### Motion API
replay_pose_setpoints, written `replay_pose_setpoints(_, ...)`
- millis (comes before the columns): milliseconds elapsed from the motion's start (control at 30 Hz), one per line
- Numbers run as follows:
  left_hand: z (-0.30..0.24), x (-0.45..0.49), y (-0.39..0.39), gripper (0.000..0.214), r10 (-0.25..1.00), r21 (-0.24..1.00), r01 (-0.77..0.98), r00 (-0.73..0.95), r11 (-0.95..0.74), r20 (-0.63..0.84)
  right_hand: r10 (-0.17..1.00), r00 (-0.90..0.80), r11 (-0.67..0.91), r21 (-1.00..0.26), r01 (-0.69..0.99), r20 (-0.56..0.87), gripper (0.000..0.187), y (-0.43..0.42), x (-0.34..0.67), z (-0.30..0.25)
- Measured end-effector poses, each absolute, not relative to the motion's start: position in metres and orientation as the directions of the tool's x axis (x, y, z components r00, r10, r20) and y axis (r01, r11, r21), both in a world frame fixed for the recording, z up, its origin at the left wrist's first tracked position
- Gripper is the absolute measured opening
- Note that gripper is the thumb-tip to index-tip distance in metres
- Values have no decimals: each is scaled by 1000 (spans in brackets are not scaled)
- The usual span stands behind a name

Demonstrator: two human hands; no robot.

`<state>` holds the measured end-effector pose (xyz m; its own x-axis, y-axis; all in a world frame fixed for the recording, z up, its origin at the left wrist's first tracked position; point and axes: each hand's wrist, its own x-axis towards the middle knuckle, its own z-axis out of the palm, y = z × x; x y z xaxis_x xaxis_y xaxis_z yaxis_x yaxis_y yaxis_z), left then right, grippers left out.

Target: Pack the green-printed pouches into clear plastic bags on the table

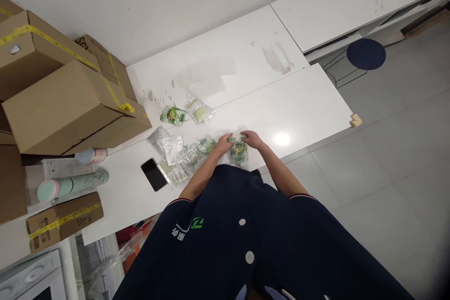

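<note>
A green printed pouch (239,151) in clear plastic lies at the front edge of the white table, close to my body. My left hand (224,143) grips its top edge on one side, fingers closed. On the other side my right hand (251,139) pinches the same top edge. Left of my hands, several clear-wrapped green packets (191,157) overlap in a row, with a silvery white packet (173,149) among them. Farther back lie another green pouch (173,115) with a fruit picture and a pale green labelled packet (198,110).
A black phone (153,175) lies left of the packets. Large cardboard boxes (66,108) are stacked at the left, near a mint-green bottle (75,185) and a small taped box (65,221). A dark blue stool (366,54) stands right of the white table (288,103).
</note>
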<state>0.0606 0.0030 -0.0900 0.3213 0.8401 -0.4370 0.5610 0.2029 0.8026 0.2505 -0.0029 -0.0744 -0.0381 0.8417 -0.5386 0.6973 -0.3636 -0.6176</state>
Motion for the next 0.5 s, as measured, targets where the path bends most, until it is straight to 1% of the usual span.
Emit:
replay_pose_setpoints(67, -89, 61, 5, 28, 823, 764, 614, 319, 198, -470, 839, -48, -322, -564, 760, -543, 24, -1, 250, -73)
replay_pose_setpoints(100, -88, 60, 6, 20, 820, 745, 640, 315, 187, -477, 851, -50, -296, -557, 776, -522, 18, -1, 251, -73)
replay_pose_setpoints(167, -86, 56, 7, 12, 840, 733, 668, 318, 131, -440, 883, -71, -251, -593, 765, -465, 11, -2, 252, -76)
replay_pose_setpoints(233, -82, 51, 7, 12, 856, 753, 654, 350, 67, -380, 885, -111, -254, -669, 698, -452, 9, -3, 253, -80)
replay_pose_setpoints(267, -81, 48, 6, 12, 848, 766, 640, 372, 59, -376, 876, -128, -285, -713, 640, -465, 8, -3, 252, -84)
replay_pose_setpoints(333, -78, 42, 7, 9, 817, 775, 623, 388, 108, -426, 860, -121, -381, -781, 496, -496, 11, -2, 248, -90)
replay_pose_setpoints(433, -75, 35, 9, 10, 819, 735, 642, 290, 217, -495, 859, -2, -488, -821, 294, -512, 24, 4, 233, -100)
replay_pose_setpoints(500, -74, 33, 13, 14, 841, 693, 675, 202, 252, -502, 851, 92, -522, -817, 244, -516, 29, 11, 219, -103)
